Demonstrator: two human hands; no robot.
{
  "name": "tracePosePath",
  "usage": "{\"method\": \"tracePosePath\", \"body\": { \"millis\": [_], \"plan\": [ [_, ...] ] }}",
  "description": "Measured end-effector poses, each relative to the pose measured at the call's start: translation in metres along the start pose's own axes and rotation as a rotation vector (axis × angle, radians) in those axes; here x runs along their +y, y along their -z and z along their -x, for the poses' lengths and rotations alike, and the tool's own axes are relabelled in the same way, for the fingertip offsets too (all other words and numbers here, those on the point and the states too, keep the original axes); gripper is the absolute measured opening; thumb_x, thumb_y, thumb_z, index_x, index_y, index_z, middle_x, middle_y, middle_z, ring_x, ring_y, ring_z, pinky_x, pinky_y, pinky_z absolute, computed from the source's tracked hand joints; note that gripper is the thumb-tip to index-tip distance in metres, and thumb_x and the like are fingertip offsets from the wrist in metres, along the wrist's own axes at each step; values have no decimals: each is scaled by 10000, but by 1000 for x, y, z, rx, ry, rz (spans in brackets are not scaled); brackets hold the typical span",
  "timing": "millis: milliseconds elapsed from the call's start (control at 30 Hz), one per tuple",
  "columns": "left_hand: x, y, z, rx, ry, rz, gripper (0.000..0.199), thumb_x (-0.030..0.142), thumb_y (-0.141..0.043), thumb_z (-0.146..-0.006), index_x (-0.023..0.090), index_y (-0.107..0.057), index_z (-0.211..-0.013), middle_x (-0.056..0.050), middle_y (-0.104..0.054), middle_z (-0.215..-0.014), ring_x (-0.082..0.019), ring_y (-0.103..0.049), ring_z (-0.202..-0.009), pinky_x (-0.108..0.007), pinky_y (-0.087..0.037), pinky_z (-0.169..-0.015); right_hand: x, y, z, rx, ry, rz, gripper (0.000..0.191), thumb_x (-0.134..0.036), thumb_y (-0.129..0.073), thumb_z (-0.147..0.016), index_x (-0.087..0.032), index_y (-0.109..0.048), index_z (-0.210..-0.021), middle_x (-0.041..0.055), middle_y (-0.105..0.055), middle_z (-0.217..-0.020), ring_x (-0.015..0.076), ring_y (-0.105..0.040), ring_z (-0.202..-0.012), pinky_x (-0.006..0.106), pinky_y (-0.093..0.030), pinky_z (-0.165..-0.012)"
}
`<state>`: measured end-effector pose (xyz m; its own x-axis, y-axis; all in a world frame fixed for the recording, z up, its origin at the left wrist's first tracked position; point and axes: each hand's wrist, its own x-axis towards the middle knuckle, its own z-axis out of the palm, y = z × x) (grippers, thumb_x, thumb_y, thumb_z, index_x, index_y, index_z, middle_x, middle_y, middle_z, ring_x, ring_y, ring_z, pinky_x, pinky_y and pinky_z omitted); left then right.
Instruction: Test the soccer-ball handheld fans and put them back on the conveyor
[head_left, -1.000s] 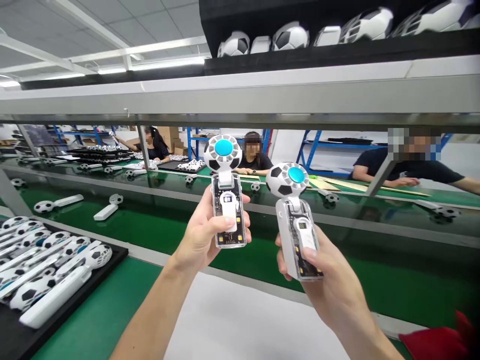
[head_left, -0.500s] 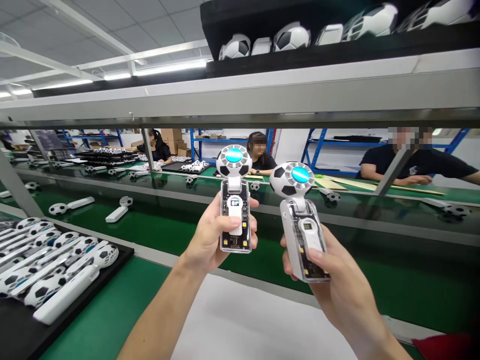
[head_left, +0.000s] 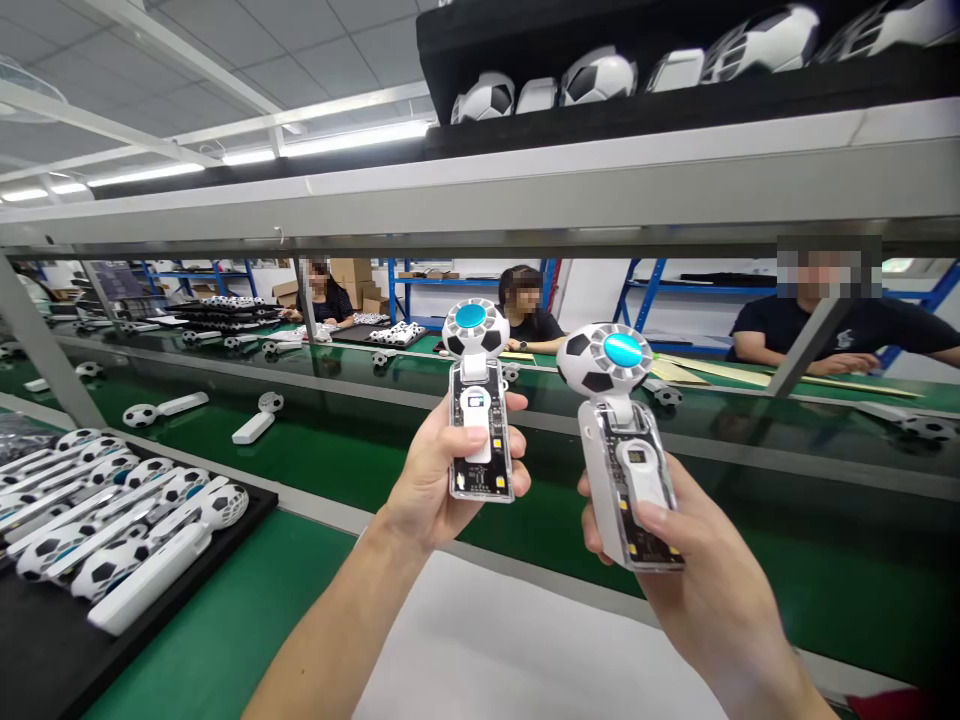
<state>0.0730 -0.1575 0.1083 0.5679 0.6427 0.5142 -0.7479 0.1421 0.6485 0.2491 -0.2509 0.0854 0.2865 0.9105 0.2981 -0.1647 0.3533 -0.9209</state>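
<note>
My left hand [head_left: 431, 465] grips a handheld fan [head_left: 477, 345] upright, fingers round its clear-fronted body and thumb on the white strip below a small lit display. The fan's round head has a football pattern and a blue centre. In my right hand [head_left: 694, 535] is a second football-patterned fan [head_left: 606, 362], tilted a little to the left, with my thumb on its white strip. The two fans are apart, both fronts facing me. Fingertips show at the sides of both bodies.
A black tray [head_left: 217, 570] of several fans lies at left on the green table. White paper [head_left: 510, 650] lies below my hands. Beyond, fans lie on a green conveyor [head_left: 360, 470]; several people sit across it. A shelf beam [head_left: 480, 205] crosses overhead.
The view has shifted slightly, so hands, fans and tray appear further right. Both hands keep their hold on the fans. The left fan's display looks different.
</note>
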Motion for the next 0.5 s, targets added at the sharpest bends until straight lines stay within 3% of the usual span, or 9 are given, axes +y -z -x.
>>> {"method": "tracePosePath", "body": {
  "millis": [267,367,433,500],
  "plan": [
    [-2,-2,2,-23,18,-15,291,175,-649,-857,163,-664,-1148,-62,-669,-840,-147,-627,-690,-256,-534,-616,-2,-6,3,49,-6,12,305,-349,-636,-843,-239,-609,-1125,31,-641,-884,142,-569,-582,236,-442,-513],
    [-4,2,-1,14,61,-22,273,362,-616,-923,150,-679,-1083,-61,-673,-763,-156,-645,-632,-267,-538,-615,-2,-6,2,56,-6,11,322,-349,-641,-828,-238,-603,-1127,36,-645,-895,151,-574,-587,245,-446,-514],
    [-5,5,-3,50,101,-29,379,475,-533,-960,131,-690,-993,-72,-680,-719,-160,-649,-587,-248,-526,-564,-1,-6,1,55,-12,11,325,-346,-644,-821,-236,-602,-1124,37,-648,-894,152,-580,-589,245,-449,-514],
    [-5,9,-4,65,124,-39,409,484,-509,-968,121,-691,-929,-81,-695,-705,-161,-659,-557,-226,-514,-516,1,-5,1,52,-18,14,330,-349,-649,-823,-237,-602,-1129,37,-652,-890,148,-581,-587,241,-456,-517]
  ]
}}
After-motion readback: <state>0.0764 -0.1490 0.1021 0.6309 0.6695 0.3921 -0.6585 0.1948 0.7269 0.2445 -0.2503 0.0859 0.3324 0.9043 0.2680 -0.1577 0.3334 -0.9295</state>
